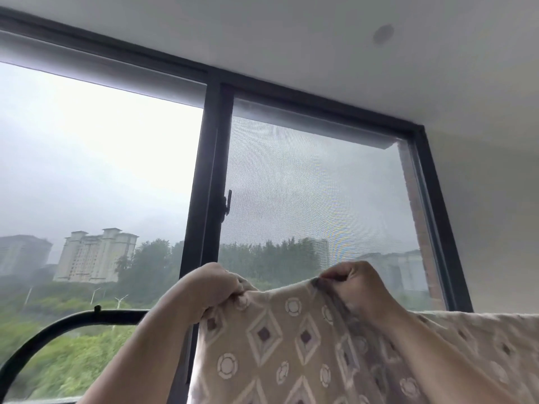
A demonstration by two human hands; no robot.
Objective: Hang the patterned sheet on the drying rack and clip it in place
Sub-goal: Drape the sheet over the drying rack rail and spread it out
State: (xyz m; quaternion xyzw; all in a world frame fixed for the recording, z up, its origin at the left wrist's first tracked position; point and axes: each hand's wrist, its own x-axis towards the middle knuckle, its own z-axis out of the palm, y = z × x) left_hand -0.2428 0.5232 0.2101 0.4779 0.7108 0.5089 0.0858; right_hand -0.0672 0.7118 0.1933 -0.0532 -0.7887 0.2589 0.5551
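Note:
The patterned sheet (277,345), beige with white diamonds and circles, hangs in the lower middle and right of the head view. My left hand (210,287) grips its top edge at the left corner. My right hand (350,282) pinches the same edge further right, bunching the cloth. To the right, the sheet lies draped over a horizontal line at about the height of the drying rack. The drying rack's black curved bar (58,325) shows at the lower left, with a small black clip or hook (97,309) on it. The rest of the rack is hidden behind my arms and the sheet.
A large window with a dark frame (204,199) fills the view behind, its handle (228,205) on the centre post. The right pane has a mesh screen. A white ceiling is above and a white wall (495,228) is at the right.

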